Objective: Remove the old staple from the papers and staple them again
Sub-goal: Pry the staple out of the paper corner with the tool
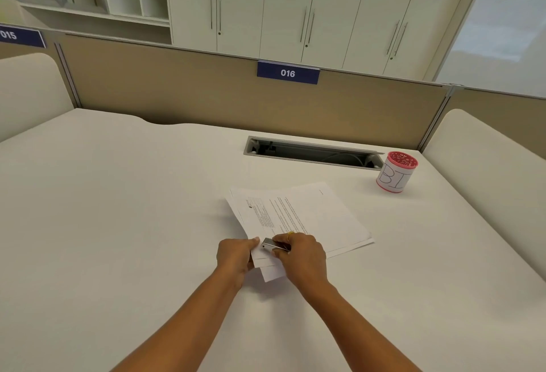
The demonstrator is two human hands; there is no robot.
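Nearest, the left hand (pixel 236 256) is pinching the near corner of the papers (pixel 310 212), its grip closing on the sheets. Just beside it, the right hand (pixel 301 256) is holding a small silver tool (pixel 273 244) that is looking like a little stapler, with its grip wrapping around it. The tool's nose is sitting right at that corner. The staple itself is too small to see. The papers are lying on the white bench (pixel 118 194) and fanning apart a bit. I am guessing they are light, thin and bendy, so they are likely to slide or tear. Holding them close to the corner is looking best. Farther off, a pink cup (pixel 397 172) is standing near a long slot (pixel 313 152) in the bench.
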